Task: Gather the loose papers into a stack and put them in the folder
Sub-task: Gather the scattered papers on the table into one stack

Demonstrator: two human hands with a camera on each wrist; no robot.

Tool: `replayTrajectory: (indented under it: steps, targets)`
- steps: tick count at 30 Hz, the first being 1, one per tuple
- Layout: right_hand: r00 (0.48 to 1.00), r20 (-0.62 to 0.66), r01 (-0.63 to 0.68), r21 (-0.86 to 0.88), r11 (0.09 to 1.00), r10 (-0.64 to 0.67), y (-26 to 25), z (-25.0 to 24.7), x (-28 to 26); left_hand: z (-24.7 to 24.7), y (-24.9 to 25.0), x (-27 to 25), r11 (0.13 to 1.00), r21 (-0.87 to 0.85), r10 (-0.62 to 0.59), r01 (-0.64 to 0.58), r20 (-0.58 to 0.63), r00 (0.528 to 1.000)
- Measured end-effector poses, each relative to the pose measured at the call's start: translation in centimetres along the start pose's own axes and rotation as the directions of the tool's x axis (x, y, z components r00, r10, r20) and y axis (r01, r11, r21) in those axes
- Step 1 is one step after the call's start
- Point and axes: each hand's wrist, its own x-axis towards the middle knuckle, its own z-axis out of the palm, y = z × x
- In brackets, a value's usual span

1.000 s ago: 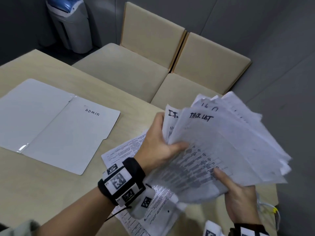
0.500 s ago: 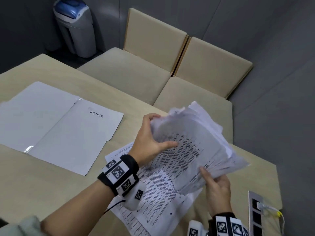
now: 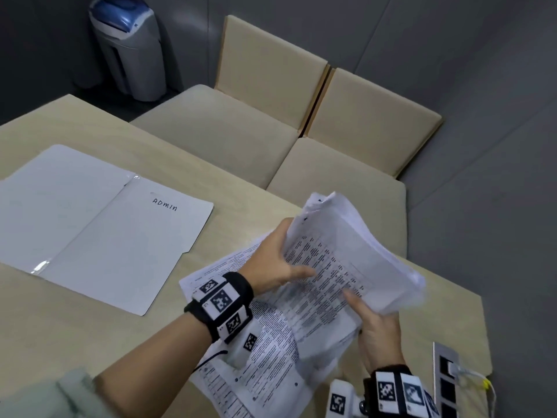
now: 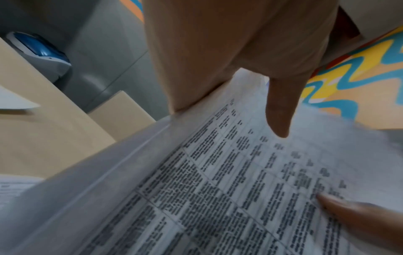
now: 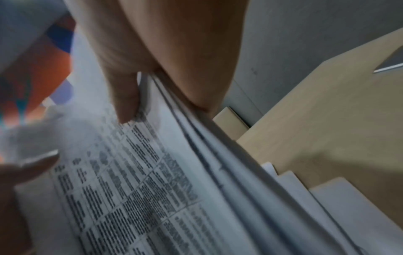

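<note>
Squaring the stack of papers [image 3: 346,267], clasped by both hands (edges uneven); next, into the folder [image 3: 99,227], left of frame.

You face a light wood-grain table [image 3: 75,342] in a grey-walled room, two beige cushioned chairs [image 3: 229,137] pushed side by side against its far edge; behind them, in the dim far-left corner, a grey bin with a blue lid [image 3: 129,46] stands on dark floor, and a metal socket panel [image 3: 446,378] with a plugged cable sits at the table's right edge
</note>
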Motion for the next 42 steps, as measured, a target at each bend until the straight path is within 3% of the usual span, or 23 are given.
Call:
replayTrajectory:
  steps: [3, 6, 11, 14, 17, 19, 21, 24, 28, 31, 33, 35, 38, 39, 41, 42]
  targets:
    - [0.997, 0.038, 0.059, 0.066, 0.996, -0.061, -1.2, -0.9, -0.1, -0.8, 1.0, -0.5, 0.997, -0.054, 0.057, -0.062, -0.082, 0.995]
    - [0.997, 0.045, 0.058, -0.051, 0.997, -0.056, 0.0, -1.4, 0.3, -0.8, 1.7, -1.0, 0.988, -0.014, 0.149, -0.152, -0.113, 0.982]
    - [0.995, -0.067, 0.065, -0.108, 0.992, -0.073, 0.4, -0.5, 0.2, 0.2, 2.3, -0.9, 0.975, 0.094, 0.21, -0.199, -0.116, 0.971]
    - [0.968, -0.223, 0.088, -0.119, 0.989, -0.113, -0.5, -2.2, 0.3, -0.7, 0.9, -0.6, 0.992, 0.052, 0.124, -0.115, -0.229, 0.966]
    - [0.968, -0.25, 0.025, 0.0, 1.0, -0.024, -0.7, -4.6, 0.1, -2.4, -3.1, -0.2, 0.986, 0.127, -0.066, 0.112, -0.32, 0.945]
    - [0.961, -0.245, -0.129, 0.028, 0.991, 0.132, 0.7, -5.5, -0.3, -3.4, -6.8, -0.4, 0.878, 0.373, -0.175, 0.3, -0.333, 0.926]
    - [0.922, -0.215, -0.328, 0.013, 0.945, 0.323, 3.3, -6.0, -0.7, -3.7, -9.8, -1.0, 0.727, 0.558, -0.271, 0.4, -0.301, 0.914]
    - [0.858, -0.218, -0.481, -0.022, 0.877, 0.465, 7.2, -5.7, -1.6, -2.9, -11.7, -2.3, 0.577, 0.717, -0.302, 0.391, -0.258, 0.918]
    - [0.837, -0.346, -0.5, -0.164, 0.85, 0.425, 10.4, -4.7, -1.2, -1.2, -12.1, -3.4, 0.498, 0.796, -0.336, 0.344, -0.189, 0.923]
    - [0.847, -0.235, -0.505, -0.077, 0.86, 0.477, 10.2, -3.6, -0.6, -0.1, -11.7, -3.5, 0.492, 0.797, -0.409, 0.351, -0.144, 0.901]
    - [0.85, -0.147, -0.509, 0.026, 0.861, 0.506, 10.1, -3.2, -0.5, 0.4, -11.4, -3.4, 0.536, 0.743, -0.429, 0.401, -0.169, 0.887]
    - [0.861, -0.137, -0.481, 0.094, 0.872, 0.489, 10.6, -3.4, -0.4, 0.3, -10.9, -3.4, 0.632, 0.637, -0.442, 0.442, -0.173, 0.88]
    - [0.853, -0.153, -0.493, 0.077, 0.867, 0.498, 11.2, -4.2, -0.2, -0.5, -9.8, -3.4, 0.812, 0.417, -0.448, 0.409, -0.003, 0.894]
    - [0.841, -0.163, -0.514, 0.052, 0.856, 0.516, 11.5, -4.4, -0.1, -0.8, -9.4, -3.4, 0.837, 0.401, -0.422, 0.373, 0.037, 0.906]
    - [0.818, -0.197, -0.55, 0.002, 0.835, 0.54, 11.8, -4.6, -0.1, -1.4, -9.2, -2.8, 0.796, 0.513, -0.365, 0.32, -0.014, 0.931]
    - [0.81, -0.23, -0.56, -0.03, 0.828, 0.54, 12.1, -4.6, 0.0, -1.8, -9.3, -2.1, 0.713, 0.626, -0.327, 0.316, -0.103, 0.94]
